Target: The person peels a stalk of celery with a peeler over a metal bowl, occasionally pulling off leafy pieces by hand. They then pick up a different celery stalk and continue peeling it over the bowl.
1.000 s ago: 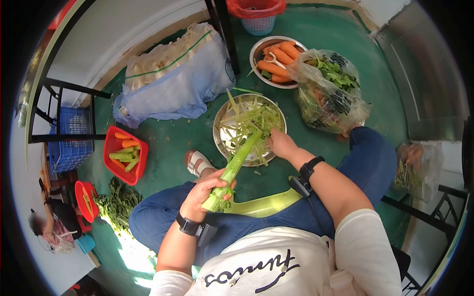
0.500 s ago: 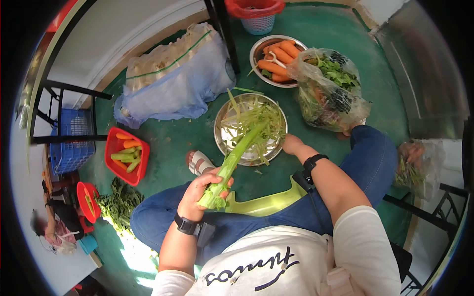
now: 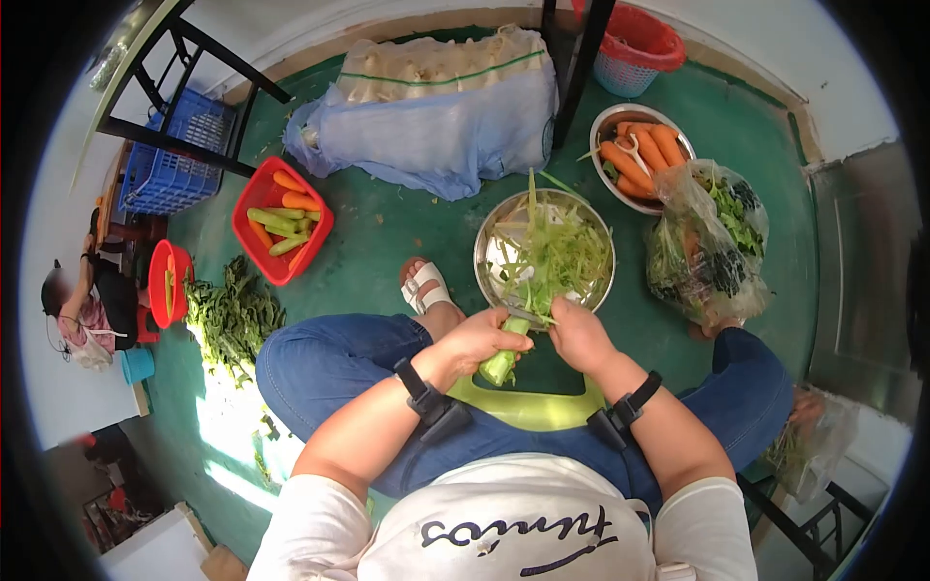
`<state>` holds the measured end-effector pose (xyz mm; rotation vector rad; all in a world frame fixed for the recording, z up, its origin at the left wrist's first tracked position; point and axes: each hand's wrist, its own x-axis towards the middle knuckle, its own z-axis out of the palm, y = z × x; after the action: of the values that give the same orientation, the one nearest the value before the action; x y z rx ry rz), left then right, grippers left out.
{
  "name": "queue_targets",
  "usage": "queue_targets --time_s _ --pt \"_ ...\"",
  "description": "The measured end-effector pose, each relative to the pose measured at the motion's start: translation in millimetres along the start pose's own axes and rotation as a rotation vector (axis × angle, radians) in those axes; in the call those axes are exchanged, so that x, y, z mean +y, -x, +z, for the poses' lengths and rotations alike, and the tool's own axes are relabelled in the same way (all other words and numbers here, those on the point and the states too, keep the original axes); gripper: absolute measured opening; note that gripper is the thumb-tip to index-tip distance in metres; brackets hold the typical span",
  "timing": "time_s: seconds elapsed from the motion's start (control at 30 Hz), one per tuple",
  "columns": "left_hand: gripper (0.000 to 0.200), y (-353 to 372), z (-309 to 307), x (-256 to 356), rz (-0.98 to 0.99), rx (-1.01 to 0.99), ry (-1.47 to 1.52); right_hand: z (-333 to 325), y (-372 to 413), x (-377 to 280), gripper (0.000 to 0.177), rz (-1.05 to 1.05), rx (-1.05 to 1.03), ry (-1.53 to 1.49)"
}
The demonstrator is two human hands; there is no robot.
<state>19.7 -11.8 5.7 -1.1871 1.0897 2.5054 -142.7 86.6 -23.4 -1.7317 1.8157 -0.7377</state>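
Stalk [image 3: 501, 364] first: the pale green stem sits between my two hands, low in front of my knees and above the yellow-green stool [image 3: 528, 407], its upper end pointing toward the steel bowl [image 3: 484, 254] on the green floor. My left hand [image 3: 481, 339] is wrapped tight around the middle of it, so only the butt end shows below my fingers. My right hand [image 3: 579, 334] is drawn in close, nearly touching the left, and closed on a small metal blade [image 3: 524, 315] that lies across the top of the stem. I cannot tell whether it is a peeler or a knife.

The bowl is heaped with long, thin green peelings [image 3: 552, 247], so I judge this to be the peeling step, with the blade set for a stroke away from me. That stroke calls for a firm hold with the left hand, the blade kept shallow so only skin comes off, and the stem aimed over the bowl so the strip drops in rather than onto the floor. After a stroke the stem needs a small turn in my left hand to bring up an unpeeled face.

Around me: a red basket [image 3: 250, 221] of green stems and carrots to my left, a pile of leaves [image 3: 231, 312] beside it, a bowl of carrots [image 3: 639, 150] and a plastic bag of greens [image 3: 707, 242] to my right, and a big sack [image 3: 436, 97] beyond.
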Motion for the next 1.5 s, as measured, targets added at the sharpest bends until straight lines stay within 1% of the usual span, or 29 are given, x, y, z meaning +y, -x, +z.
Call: queue_targets --time_s 0.03,0.07,0.13,0.17,0.2,0.27,0.3,0.37,0.47,0.5,0.6,0.67,0.7,0.73,0.8,0.83,0.9,0.93,0.97,1.0,1.07,1.13,1.2,1.27,1.3,1.37,1.4,1.5 --pt "0.026 1 1 0 0.007 0.014 -0.005 4 0 3 0.013 -0.011 0.006 0.011" --pt "0.026 3 2 -2 0.015 0.010 -0.010 7 0 8 0.013 -0.013 0.012 0.018" --pt "0.024 6 3 -2 0.048 -0.042 -0.041 8 -1 19 0.013 0.100 0.017 0.068" --pt "0.021 8 6 -2 0.023 -0.063 -0.011 7 -1 27 0.013 0.056 0.010 0.089" --pt "0.021 10 7 1 0.023 -0.071 -0.020 7 -3 31 0.013 0.063 0.020 0.092" --pt "0.024 15 10 3 0.047 -0.142 -0.048 8 -2 41 0.013 0.214 0.000 0.091" --pt "0.023 18 11 4 0.012 -0.153 -0.030 9 -1 49 0.013 0.225 0.013 0.092" --pt "0.023 27 16 9 -0.020 -0.166 -0.041 13 1 68 0.014 0.367 -0.009 0.090" --pt "0.023 27 11 6 -0.053 -0.217 -0.062 21 6 97 0.017 0.426 -0.028 0.099" --pt "0.024 26 10 5 -0.072 -0.211 -0.035 19 5 101 0.019 0.522 -0.092 0.086" --pt "0.027 21 2 4 -0.104 -0.229 -0.029 23 8 110 0.021 0.586 -0.078 0.061" --pt "0.030 17 3 3 -0.084 -0.110 -0.042 24 7 106 0.022 0.593 -0.056 0.042" --pt "0.023 16 5 6 -0.080 -0.069 0.028 21 5 98 0.022 0.593 -0.031 0.032" --pt "0.023 14 4 6 -0.082 -0.064 0.038 18 3 88 0.022 0.590 -0.041 0.030" --pt "0.026 7 -1 4 -0.070 -0.107 0.069 11 0 67 0.022 0.490 0.008 -0.024" --pt "0.030 7 0 6 -0.082 -0.102 0.075 9 -1 56 0.022 0.483 -0.003 -0.025" --pt "0.031 7 3 9 -0.063 -0.107 0.074 5 0 35 0.020 0.298 -0.116 -0.040" --pt "0.032 7 5 9 -0.048 -0.117 0.063 5 1 25 0.020 0.292 -0.121 -0.040" --pt "0.032 5 6 7 -0.069 -0.081 0.081 5 3 16 0.021 0.199 -0.127 -0.063" --pt "0.032 5 4 6 -0.061 -0.076 0.078 6 3 11 0.022 0.102 -0.127 -0.082" --pt "0.036 6 3 4 -0.040 -0.078 0.044 11 2 19 0.023 0.102 -0.126 -0.036" --pt "0.037 7 3 3 -0.034 -0.080 0.035 11 0 24 0.023 0.018 -0.070 0.039" --pt "0.034 9 5 4 0.004 -0.038 0.076 14 -1 24 0.022 0.039 -0.059 0.030" --pt "0.034 15 6 10 -0.008 -0.017 0.076 15 -5 24 0.022 0.060 -0.048 0.026" --pt "0.034 17 6 11 -0.017 0.006 0.078 18 -5 25 0.021 0.028 -0.025 -0.001" --pt "0.036 16 0 9 -0.025 -0.026 0.054 19 -7 28 0.021 -0.006 0.008 -0.021" --pt "0.039 15 -1 10 -0.032 -0.053 0.036 20 -7 28 0.021 0.020 -0.010 0.011" --pt "0.037 17 0 12 -0.039 -0.041 0.020 22 -7 34 0.020 0.078 -0.041 0.056"
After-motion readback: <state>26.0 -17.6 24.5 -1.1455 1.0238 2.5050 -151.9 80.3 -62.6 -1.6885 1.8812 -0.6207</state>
